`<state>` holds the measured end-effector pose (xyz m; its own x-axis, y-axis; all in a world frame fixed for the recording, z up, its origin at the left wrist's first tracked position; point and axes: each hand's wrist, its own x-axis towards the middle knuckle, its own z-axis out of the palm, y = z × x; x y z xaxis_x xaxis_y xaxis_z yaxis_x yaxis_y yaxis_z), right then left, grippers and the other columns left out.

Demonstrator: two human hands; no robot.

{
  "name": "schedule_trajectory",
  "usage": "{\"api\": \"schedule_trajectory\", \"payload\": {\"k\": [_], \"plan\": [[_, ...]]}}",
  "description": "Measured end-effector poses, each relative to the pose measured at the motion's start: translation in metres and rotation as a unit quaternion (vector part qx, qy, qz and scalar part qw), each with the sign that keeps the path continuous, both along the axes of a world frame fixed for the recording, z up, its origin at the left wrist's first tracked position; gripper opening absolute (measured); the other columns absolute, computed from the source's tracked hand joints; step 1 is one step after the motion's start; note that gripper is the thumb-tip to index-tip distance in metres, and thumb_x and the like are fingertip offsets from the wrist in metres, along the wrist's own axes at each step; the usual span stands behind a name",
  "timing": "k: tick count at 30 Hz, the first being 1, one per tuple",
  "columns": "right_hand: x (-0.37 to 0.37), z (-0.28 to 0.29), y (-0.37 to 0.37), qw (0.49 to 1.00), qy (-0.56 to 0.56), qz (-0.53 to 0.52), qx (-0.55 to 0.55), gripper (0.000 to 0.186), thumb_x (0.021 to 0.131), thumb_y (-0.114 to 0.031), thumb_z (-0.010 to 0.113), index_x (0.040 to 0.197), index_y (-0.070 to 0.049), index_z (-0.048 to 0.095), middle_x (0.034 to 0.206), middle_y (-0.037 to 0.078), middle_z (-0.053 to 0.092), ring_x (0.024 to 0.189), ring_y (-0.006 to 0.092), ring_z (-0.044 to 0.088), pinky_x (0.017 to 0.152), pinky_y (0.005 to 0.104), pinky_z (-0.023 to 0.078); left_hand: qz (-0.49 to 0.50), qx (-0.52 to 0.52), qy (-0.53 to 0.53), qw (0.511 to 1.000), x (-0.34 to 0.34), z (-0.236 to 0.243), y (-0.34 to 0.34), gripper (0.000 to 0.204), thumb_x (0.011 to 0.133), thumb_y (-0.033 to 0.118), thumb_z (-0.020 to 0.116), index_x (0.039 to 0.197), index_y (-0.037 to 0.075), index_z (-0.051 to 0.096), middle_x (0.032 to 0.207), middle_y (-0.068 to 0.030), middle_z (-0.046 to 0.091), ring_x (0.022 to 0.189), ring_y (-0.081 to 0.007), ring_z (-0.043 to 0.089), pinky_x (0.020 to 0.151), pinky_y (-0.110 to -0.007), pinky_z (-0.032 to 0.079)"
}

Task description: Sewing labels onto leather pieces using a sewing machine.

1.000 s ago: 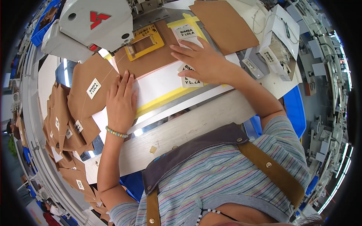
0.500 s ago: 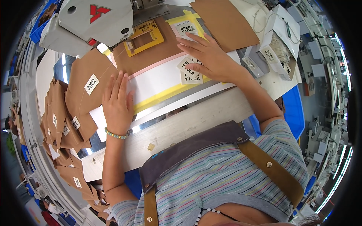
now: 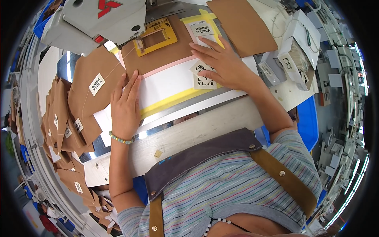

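A brown panel [image 3: 184,47] lies beneath the white sewing machine [image 3: 92,23], with a yellow frame plate [image 3: 170,37] on it. Along the panel runs a white strip [image 3: 162,85] with pink and yellow edges. My left hand [image 3: 125,106] rests open on its left part, fingers lying near the panel edge. My right hand [image 3: 225,63] is open with fingers spread over the strip's right part, touching near a printed white label [image 3: 202,29] on yellow tape. Its thumb lies on several loose labels [image 3: 203,83], partly hiding them. Neither hand visibly grips anything.
Brown pieces with labels [image 3: 59,118] are heaped at the left. More brown sheets [image 3: 242,25] lie at the back right, beside an open white box [image 3: 300,29] of labels and a small grey box [image 3: 266,72]. A blue bin [image 3: 308,122] sits beyond the worktable's [image 3: 233,108] right front edge.
My right hand has slid slightly to the right over the strip. My left hand stays nearly in place. The whole view has shifted slightly.
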<state>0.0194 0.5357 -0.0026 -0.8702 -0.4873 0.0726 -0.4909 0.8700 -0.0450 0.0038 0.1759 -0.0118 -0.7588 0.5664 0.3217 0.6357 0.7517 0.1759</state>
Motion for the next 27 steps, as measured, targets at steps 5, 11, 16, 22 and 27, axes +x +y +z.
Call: {"api": "schedule_trajectory", "payload": {"k": [5, 11, 16, 22, 27], "plan": [[0.0004, -0.0020, 0.0020, 0.999, 0.022, 0.016, -0.039, 0.070, 0.109, -0.052, 0.052, 0.161, -0.005, 0.050, 0.175, 0.004, 0.038, 0.165, 0.0294, 0.025, 0.135, 0.0587, 0.014, 0.012, 0.045, 0.060, 0.997, 0.0020, -0.0042, -0.0059, 0.048, 0.096, -0.003, 0.064, 0.144, 0.003, 0.066, 0.151, -0.0118, 0.066, 0.141, -0.0397, 0.059, 0.115, -0.048, 0.050], [-0.0017, -0.0022, 0.0012, 0.999, 0.018, 0.024, -0.045, 0.067, 0.109, -0.048, 0.054, 0.160, -0.005, 0.051, 0.174, 0.006, 0.040, 0.164, 0.0313, 0.027, 0.134, 0.0605, 0.014, 0.004, 0.041, 0.032, 0.999, 0.0004, -0.0054, -0.0046, 0.053, 0.096, -0.003, 0.064, 0.148, 0.003, 0.062, 0.148, -0.0129, 0.068, 0.142, -0.0399, 0.058, 0.118, -0.049, 0.049], [-0.0007, -0.0035, 0.0011, 0.998, 0.022, 0.020, -0.056, 0.064, 0.108, -0.045, 0.060, 0.158, -0.007, 0.053, 0.171, 0.003, 0.044, 0.163, 0.0270, 0.029, 0.134, 0.0597, 0.016, 0.005, 0.049, 0.018, 0.999, 0.0000, -0.0071, -0.0069, 0.052, 0.096, -0.005, 0.064, 0.147, 0.003, 0.063, 0.148, -0.0131, 0.068, 0.142, -0.0400, 0.058, 0.118, -0.049, 0.049], [0.0004, -0.0021, 0.0023, 0.998, 0.028, 0.018, -0.052, 0.064, 0.108, -0.047, 0.059, 0.158, -0.007, 0.054, 0.171, 0.004, 0.045, 0.162, 0.0262, 0.030, 0.134, 0.0585, 0.016, 0.001, 0.048, 0.010, 0.999, -0.0016, -0.0030, -0.0056, 0.048, 0.096, -0.003, 0.065, 0.144, 0.001, 0.065, 0.146, -0.0142, 0.069, 0.139, -0.0402, 0.059, 0.116, -0.049, 0.050], [0.0007, -0.0040, 0.0009, 0.998, 0.031, 0.008, -0.054, 0.064, 0.110, -0.051, 0.055, 0.156, -0.007, 0.056, 0.170, 0.004, 0.046, 0.161, 0.0251, 0.032, 0.134, 0.0571, 0.018, 0.013, 0.051, -0.004, 0.999, -0.0012, -0.0034, -0.0064, 0.049, 0.096, -0.004, 0.064, 0.145, 0.003, 0.064, 0.148, -0.0114, 0.069, 0.140, -0.0388, 0.059, 0.117, -0.048, 0.048]]}}
